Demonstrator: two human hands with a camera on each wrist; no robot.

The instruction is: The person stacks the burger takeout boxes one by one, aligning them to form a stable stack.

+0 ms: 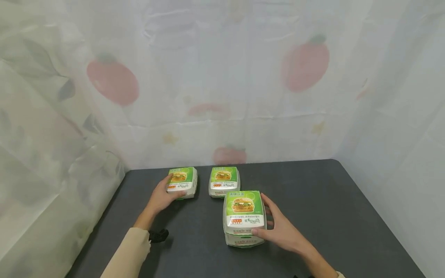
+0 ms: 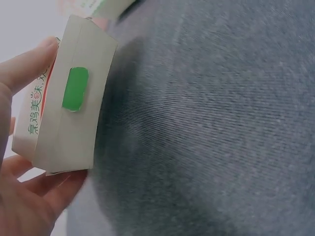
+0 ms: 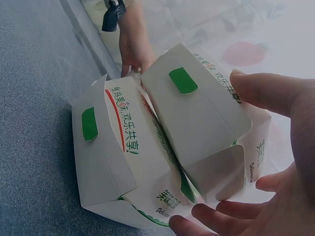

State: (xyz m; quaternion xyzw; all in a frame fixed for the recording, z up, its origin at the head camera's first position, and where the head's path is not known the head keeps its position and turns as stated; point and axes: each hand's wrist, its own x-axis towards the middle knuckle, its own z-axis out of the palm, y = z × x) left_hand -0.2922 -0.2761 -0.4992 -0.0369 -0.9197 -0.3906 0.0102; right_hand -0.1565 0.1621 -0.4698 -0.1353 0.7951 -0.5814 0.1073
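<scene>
My left hand [image 1: 162, 196] grips a green-and-white burger box [image 1: 180, 184] at the table's back left, thumb on its near side and fingers around the far side. In the left wrist view, a green tab marks this burger box's [image 2: 74, 98] pale side. Toward the front, two similar boxes are stacked. My right hand [image 1: 283, 229] holds the upper burger box [image 1: 243, 212] by its right side, the thumb at the near corner. The right wrist view shows this upper box [image 3: 202, 108] slightly askew on the lower burger box [image 3: 123, 152]. Whether the left box touches the table is unclear.
Another burger box [image 1: 224, 180] stands at the back, between the left box and the stack. The dark table [image 1: 313, 200] ends at a white curtain [image 1: 222, 77] with a fruit print. Fabric also hangs along the left and right sides.
</scene>
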